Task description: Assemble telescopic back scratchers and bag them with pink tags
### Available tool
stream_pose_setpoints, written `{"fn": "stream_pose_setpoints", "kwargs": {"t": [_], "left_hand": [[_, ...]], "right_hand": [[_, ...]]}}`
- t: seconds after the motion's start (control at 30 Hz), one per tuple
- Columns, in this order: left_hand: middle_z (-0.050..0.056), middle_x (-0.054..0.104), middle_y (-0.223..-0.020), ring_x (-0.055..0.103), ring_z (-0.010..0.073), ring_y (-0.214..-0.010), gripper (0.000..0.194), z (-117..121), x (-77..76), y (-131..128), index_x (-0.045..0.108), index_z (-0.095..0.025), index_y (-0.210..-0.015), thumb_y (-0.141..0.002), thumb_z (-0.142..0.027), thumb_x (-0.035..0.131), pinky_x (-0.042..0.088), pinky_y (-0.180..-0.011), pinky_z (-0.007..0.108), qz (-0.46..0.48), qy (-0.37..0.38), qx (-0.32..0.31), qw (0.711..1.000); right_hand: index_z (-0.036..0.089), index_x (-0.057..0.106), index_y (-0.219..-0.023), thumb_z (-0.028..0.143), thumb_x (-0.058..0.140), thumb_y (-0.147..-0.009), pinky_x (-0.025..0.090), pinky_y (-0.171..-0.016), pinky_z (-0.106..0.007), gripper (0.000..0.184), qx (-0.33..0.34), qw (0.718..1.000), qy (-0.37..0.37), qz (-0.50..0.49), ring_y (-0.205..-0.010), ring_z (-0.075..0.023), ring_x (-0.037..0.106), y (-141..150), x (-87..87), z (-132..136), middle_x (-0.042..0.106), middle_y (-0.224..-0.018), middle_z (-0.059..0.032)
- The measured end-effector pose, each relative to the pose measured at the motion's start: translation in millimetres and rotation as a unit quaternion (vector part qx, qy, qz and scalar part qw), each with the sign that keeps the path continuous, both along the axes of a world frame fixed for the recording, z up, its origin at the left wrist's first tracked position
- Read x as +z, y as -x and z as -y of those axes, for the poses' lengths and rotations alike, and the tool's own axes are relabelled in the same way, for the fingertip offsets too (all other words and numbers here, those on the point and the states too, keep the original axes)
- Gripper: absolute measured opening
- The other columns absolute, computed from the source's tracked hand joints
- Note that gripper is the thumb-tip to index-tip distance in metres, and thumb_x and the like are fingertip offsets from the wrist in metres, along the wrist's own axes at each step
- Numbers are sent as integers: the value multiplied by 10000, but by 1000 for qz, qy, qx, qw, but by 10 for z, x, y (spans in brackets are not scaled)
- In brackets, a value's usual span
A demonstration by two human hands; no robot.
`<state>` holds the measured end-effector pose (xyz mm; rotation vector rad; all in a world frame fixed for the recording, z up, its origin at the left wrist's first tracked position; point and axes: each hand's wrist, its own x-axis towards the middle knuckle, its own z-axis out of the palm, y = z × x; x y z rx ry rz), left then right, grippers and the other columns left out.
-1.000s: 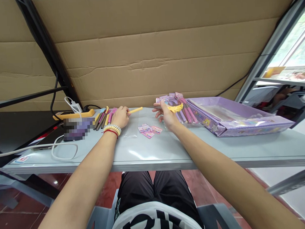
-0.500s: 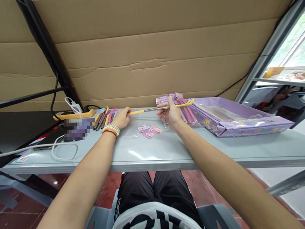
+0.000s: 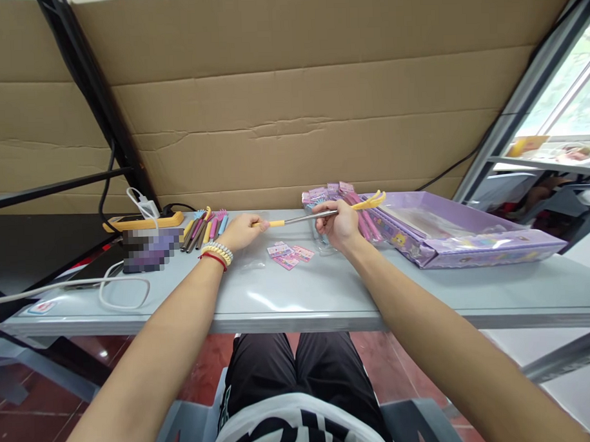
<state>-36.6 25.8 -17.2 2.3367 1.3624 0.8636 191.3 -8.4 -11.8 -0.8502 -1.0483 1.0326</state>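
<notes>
A telescopic back scratcher (image 3: pixel 299 219), with yellow ends and a metal rod pulled out long, spans the gap between my hands above the table. My left hand (image 3: pixel 244 232) pinches its yellow handle end. The fingers of my right hand (image 3: pixel 341 224) close around the rod near the forked yellow head, which sticks out to the right. Below the rod lie several small pink printed cards (image 3: pixel 289 255). A clear plastic bag (image 3: pixel 252 260) rests beside my left wrist. Several short, colourful back scratchers (image 3: pixel 205 229) lie in a row left of my left hand.
Several bagged pink and purple back scratchers (image 3: pixel 367 226) lie behind my right hand, against an open purple box (image 3: pixel 489 248). On the left are a yellow case (image 3: pixel 166 220), a white charger (image 3: pixel 148 207) and a looping white cable (image 3: pixel 126 306). Cardboard (image 3: pixel 290 92) walls the back.
My right hand has moved to the right, and the yellow head with it. My left hand has dropped slightly towards me, still on the handle end.
</notes>
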Motion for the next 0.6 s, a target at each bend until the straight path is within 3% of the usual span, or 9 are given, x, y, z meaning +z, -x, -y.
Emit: {"fn": "stream_pose_setpoints", "kwargs": {"t": [0.33,0.6], "left_hand": [[-23,326,-510,251,90,-475,396,-8,18,-21,432,-182,-537,-756,-511,459,197,-491,275,60,108,-58,991],[-16,296,-465,243,100,-446,575,122,38,-139,312,-195,-472,-824,-647,360,210,-526,299,-38,100,-25,994]], "right_hand": [[165,606,-620,288,383,-648,316,-393,-248,257,16,997,-69,19,-327,-134,398,17,-45,-8,446,-358,-21],[168,614,-661,350,410,-663,304,-400,-240,273,58,989,-105,82,-344,-124,386,61,-111,-18,460,-376,-7]]}}
